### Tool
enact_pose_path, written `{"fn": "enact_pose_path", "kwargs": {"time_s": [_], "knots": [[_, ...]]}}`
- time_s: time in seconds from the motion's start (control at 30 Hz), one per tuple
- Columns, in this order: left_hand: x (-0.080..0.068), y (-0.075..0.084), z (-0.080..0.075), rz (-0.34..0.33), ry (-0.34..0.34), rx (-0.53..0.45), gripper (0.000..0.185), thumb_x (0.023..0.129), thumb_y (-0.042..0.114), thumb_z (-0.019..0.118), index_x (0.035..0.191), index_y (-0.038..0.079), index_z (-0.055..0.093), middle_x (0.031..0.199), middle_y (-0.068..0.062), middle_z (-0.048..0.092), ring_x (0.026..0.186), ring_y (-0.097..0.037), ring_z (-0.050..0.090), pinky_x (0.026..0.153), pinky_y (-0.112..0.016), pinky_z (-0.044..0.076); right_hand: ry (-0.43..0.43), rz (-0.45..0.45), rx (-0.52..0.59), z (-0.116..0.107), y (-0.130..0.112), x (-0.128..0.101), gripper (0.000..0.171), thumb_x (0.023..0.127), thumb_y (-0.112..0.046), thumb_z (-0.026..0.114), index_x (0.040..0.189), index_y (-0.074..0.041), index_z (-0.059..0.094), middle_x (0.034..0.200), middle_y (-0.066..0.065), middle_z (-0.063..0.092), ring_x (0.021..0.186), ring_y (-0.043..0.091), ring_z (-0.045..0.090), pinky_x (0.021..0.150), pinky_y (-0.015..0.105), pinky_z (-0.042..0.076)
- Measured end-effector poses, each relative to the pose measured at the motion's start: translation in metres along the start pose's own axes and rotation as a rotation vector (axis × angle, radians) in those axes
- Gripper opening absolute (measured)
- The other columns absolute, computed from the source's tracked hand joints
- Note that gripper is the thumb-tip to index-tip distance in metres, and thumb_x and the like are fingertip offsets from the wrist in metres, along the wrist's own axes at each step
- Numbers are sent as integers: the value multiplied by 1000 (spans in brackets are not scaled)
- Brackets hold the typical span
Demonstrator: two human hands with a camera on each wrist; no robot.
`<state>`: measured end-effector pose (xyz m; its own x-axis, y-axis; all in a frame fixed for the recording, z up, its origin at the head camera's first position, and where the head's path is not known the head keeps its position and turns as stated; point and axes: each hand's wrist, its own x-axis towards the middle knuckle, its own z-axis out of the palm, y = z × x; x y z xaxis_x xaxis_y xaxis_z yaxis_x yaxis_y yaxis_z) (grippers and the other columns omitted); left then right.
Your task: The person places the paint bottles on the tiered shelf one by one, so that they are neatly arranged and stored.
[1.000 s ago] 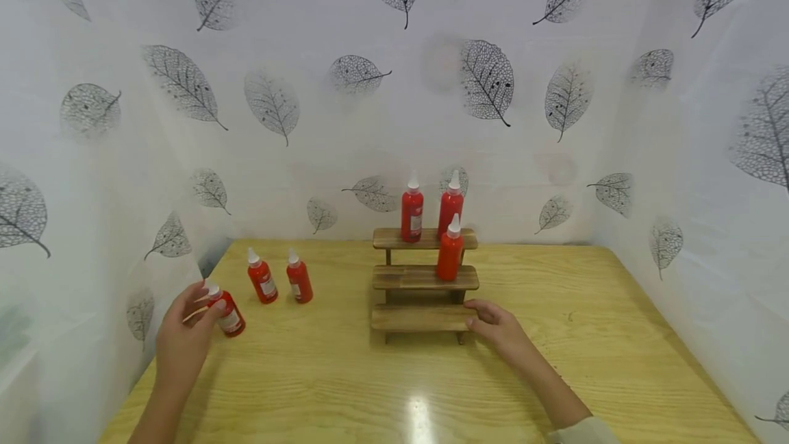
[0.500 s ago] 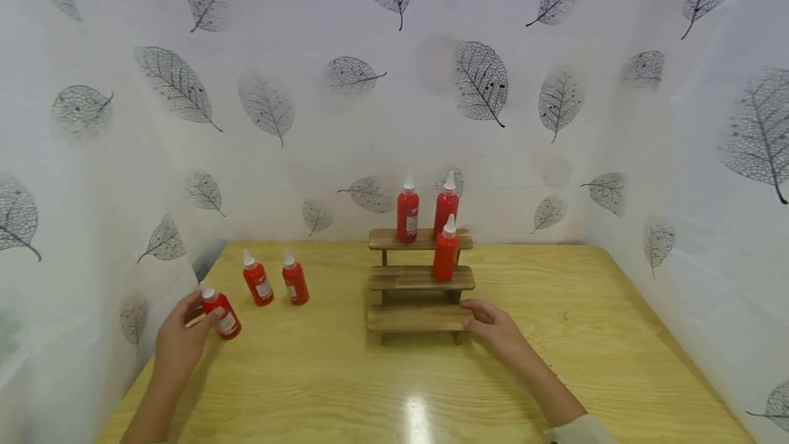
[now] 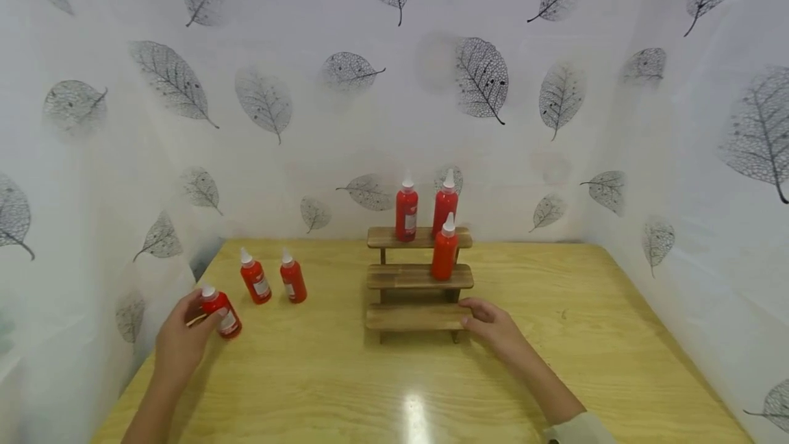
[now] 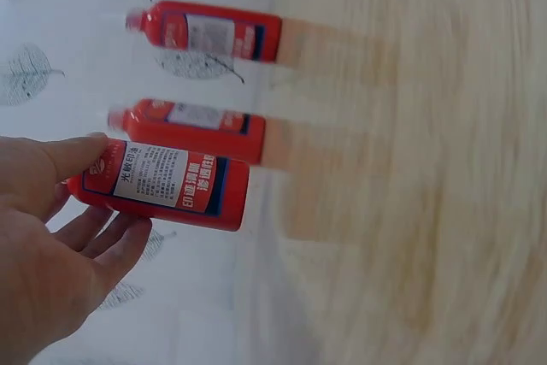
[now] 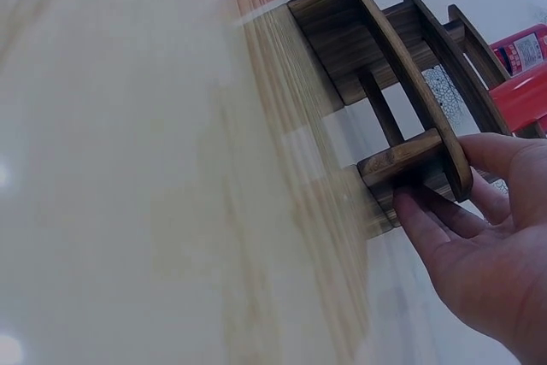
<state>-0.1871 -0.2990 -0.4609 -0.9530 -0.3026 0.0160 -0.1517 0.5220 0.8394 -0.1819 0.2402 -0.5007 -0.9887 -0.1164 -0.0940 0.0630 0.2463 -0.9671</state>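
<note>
My left hand (image 3: 181, 338) holds a red stamp ink bottle (image 4: 162, 184) with a white cap at its upper part, thumb on one side and fingers on the other. In the head view this bottle leans slightly; whether its base touches the table cannot be made out. My right hand (image 3: 493, 327) grips the right end of the lowest step of a three-step wooden stand (image 3: 413, 317). In the right wrist view, its fingers curl round that step's end (image 5: 444, 151). A red bottle (image 3: 444, 255) stands on the middle step, and two more, one left (image 3: 406, 214) and one right (image 3: 445, 205), on the top step.
Two more red bottles, one near the held one (image 3: 255, 281) and one right of it (image 3: 293, 281), stand on the left of the light wooden table (image 3: 308, 375). A white leaf-patterned curtain (image 3: 296, 163) encloses the table at the back and both sides.
My left thumb sits slightly lower on the bottle than a second ago. The head view has shifted a little; the right hand keeps its place on the stand.
</note>
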Motion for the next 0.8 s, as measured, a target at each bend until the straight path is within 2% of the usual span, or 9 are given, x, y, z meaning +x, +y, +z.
{"fn": "enact_pose_path", "kwargs": {"time_s": [0.07, 0.2, 0.3, 0.43, 0.57, 0.67, 0.8], "knots": [[-4, 5, 2, 30, 19, -16, 73, 99, 41, 63, 157, 9, 32, 149, -18, 49, 126, -24, 53, 81, -1, 46, 3, 0, 0, 1, -1, 0, 46, 95, -30, 70, 137, -13, 60, 152, 16, 49, 146, 40, 37, 117, 57, 35], [-15, 25, 8, 110, 13, -60, 70, 97, 39, 67, 154, 11, 38, 144, -15, 53, 106, 6, 52, 79, 1, 44, -6, -10, -12, 2, -2, -1, 47, 96, -31, 69, 138, -13, 59, 152, 16, 50, 146, 41, 35, 117, 58, 35], [-24, 44, 14, 170, -38, -98, 69, 97, 39, 67, 154, 12, 39, 143, -15, 53, 100, 16, 49, 79, -1, 46, -12, -16, -8, 3, -3, -2, 47, 96, -31, 69, 138, -12, 58, 152, 16, 49, 147, 41, 34, 117, 58, 33], [-33, 68, 29, 236, -102, -137, 64, 96, 39, 68, 151, 15, 43, 140, -11, 57, 103, 11, 55, 82, -5, 49, -13, -14, 3, 3, -3, -2, 48, 96, -30, 69, 139, -11, 58, 152, 17, 48, 147, 39, 35, 117, 56, 35], [-40, 90, 49, 296, -171, -186, 60, 95, 36, 70, 147, 16, 48, 137, -10, 60, 112, -9, 62, 87, -9, 50, -2, -8, 12, 2, -4, -2, 47, 96, -29, 69, 138, -11, 58, 152, 16, 49, 146, 38, 37, 117, 54, 36], [-44, 105, 64, 336, -218, -218, 57, 94, 32, 72, 144, 15, 51, 135, -10, 61, 118, -23, 62, 89, -12, 51, -2, -10, 7, 2, -4, -3, 48, 96, -29, 69, 139, -11, 58, 152, 16, 49, 146, 38, 38, 117, 55, 37], [-43, 121, 86, 430, -255, -255, 54, 93, 27, 74, 141, 16, 54, 131, -8, 64, 118, -25, 61, 96, -23, 54, -8, -16, -8, 2, -4, -3, 48, 96, -30, 68, 139, -11, 58, 153, 17, 48, 147, 39, 36, 117, 56, 36]]}}
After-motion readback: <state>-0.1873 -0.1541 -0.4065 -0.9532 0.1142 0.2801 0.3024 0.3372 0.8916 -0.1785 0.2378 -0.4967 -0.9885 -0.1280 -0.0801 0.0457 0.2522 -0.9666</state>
